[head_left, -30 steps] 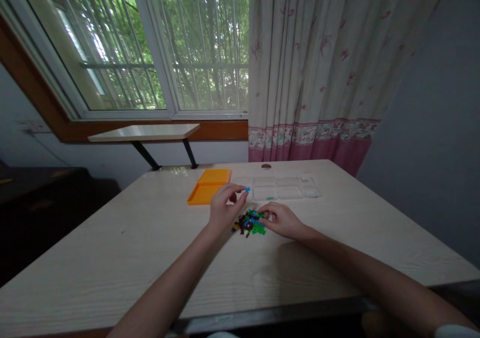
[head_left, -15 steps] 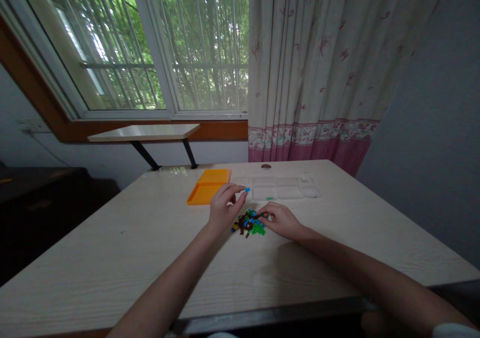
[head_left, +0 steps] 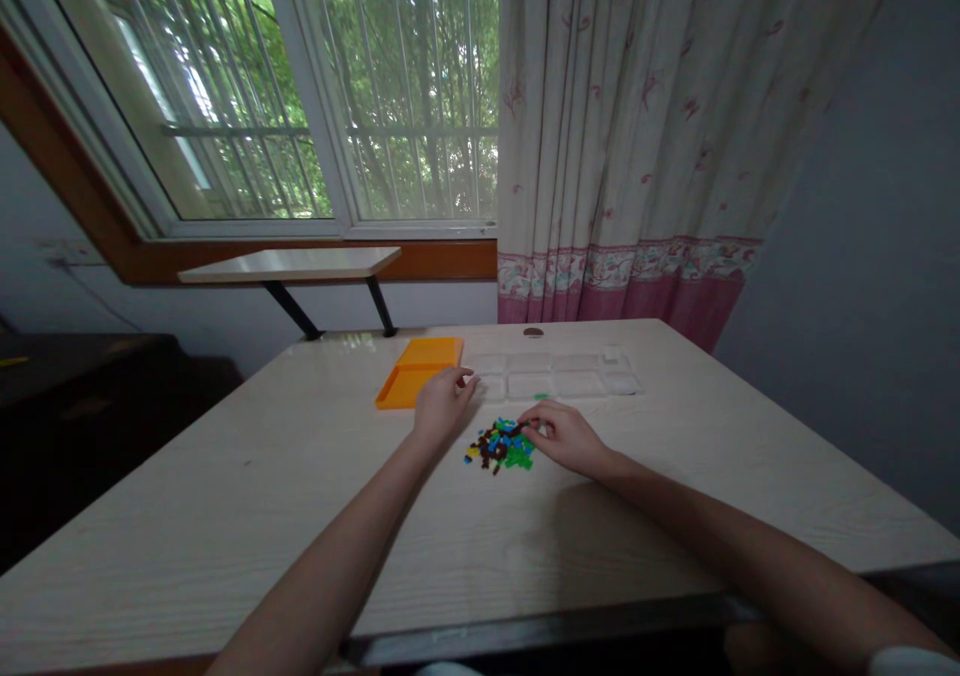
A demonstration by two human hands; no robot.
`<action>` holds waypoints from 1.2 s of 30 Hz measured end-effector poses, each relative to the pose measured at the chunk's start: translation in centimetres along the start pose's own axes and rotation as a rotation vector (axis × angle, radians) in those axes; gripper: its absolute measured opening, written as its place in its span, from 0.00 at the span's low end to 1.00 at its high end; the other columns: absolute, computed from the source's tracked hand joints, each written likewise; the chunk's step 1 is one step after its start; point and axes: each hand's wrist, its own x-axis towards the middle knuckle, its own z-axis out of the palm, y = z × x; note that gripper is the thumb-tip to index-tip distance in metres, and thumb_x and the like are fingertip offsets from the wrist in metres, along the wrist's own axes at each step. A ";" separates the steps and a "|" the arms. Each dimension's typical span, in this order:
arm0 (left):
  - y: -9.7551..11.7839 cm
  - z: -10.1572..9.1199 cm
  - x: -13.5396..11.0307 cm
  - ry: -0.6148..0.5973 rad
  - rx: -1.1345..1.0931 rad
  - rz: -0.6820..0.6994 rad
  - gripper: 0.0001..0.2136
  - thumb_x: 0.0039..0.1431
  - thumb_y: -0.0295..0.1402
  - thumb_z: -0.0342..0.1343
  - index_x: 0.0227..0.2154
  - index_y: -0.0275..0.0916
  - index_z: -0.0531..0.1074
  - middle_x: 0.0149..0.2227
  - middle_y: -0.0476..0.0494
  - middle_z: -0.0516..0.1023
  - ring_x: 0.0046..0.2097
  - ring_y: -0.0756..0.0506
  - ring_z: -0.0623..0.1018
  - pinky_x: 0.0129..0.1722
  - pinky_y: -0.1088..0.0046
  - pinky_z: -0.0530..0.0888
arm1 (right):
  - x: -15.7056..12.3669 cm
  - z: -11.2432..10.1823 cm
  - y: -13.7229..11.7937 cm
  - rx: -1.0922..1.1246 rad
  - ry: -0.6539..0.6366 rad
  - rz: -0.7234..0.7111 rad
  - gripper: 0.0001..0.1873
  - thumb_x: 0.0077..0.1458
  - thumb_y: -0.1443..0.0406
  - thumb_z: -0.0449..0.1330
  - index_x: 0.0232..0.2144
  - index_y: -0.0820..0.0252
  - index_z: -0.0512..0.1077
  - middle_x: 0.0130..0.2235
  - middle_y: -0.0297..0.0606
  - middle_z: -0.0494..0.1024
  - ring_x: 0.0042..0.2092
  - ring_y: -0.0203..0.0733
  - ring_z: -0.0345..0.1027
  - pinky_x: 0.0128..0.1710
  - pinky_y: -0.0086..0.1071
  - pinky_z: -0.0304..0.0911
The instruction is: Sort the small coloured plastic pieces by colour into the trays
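Observation:
A heap of small coloured pieces (head_left: 499, 446), blue, green, brown and yellow, lies on the pale wooden table (head_left: 262, 496). My right hand (head_left: 568, 437) rests at the heap's right edge, its fingertips pinched on a small dark piece. My left hand (head_left: 442, 404) reaches past the heap, fingers bunched together over the left end of a clear compartment tray (head_left: 574, 384). Whatever those fingers hold is hidden. One green piece (head_left: 540, 396) lies at the tray's front edge.
An orange lid (head_left: 416, 376) lies left of the clear tray, close to my left hand. A small dark round thing (head_left: 533, 332) sits at the table's far edge. Behind are a window, a narrow shelf (head_left: 289, 264) and a curtain (head_left: 630, 136).
My left hand, which pinched a blue piece above the heap, has moved forward to the tray's left end, and the blue piece no longer shows. My right hand has stayed at the heap.

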 end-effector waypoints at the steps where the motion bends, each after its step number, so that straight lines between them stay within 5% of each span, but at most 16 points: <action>1: 0.0 0.0 0.0 0.002 -0.006 0.005 0.12 0.55 0.38 0.49 0.36 0.39 0.72 0.29 0.46 0.75 0.30 0.48 0.72 0.28 0.75 0.64 | 0.0 0.0 0.0 0.001 0.003 0.004 0.08 0.50 0.67 0.56 0.35 0.58 0.72 0.31 0.36 0.73 0.32 0.35 0.65 0.33 0.27 0.59; 6: 1.0 -0.5 -0.5 -0.051 -0.104 0.087 0.11 0.57 0.36 0.46 0.34 0.38 0.72 0.32 0.45 0.75 0.32 0.49 0.72 0.32 0.75 0.66 | 0.1 -0.1 0.1 0.053 0.057 0.035 0.08 0.50 0.67 0.56 0.34 0.59 0.73 0.31 0.36 0.74 0.31 0.34 0.65 0.32 0.27 0.58; 16: 5.1 -0.9 -2.9 -0.352 -0.253 0.322 0.09 0.55 0.34 0.51 0.37 0.40 0.70 0.34 0.47 0.74 0.36 0.49 0.73 0.35 0.76 0.68 | 0.6 0.0 0.8 0.365 0.088 0.280 0.12 0.49 0.61 0.56 0.33 0.64 0.72 0.27 0.35 0.72 0.22 0.30 0.58 0.22 0.24 0.53; 36: 5.5 -1.0 -3.1 -0.358 -0.270 0.285 0.09 0.57 0.34 0.47 0.35 0.38 0.70 0.33 0.46 0.73 0.35 0.49 0.72 0.34 0.76 0.67 | 0.6 -0.3 -0.3 0.521 0.003 0.308 0.16 0.48 0.54 0.55 0.24 0.63 0.67 0.17 0.27 0.61 0.18 0.27 0.50 0.16 0.23 0.45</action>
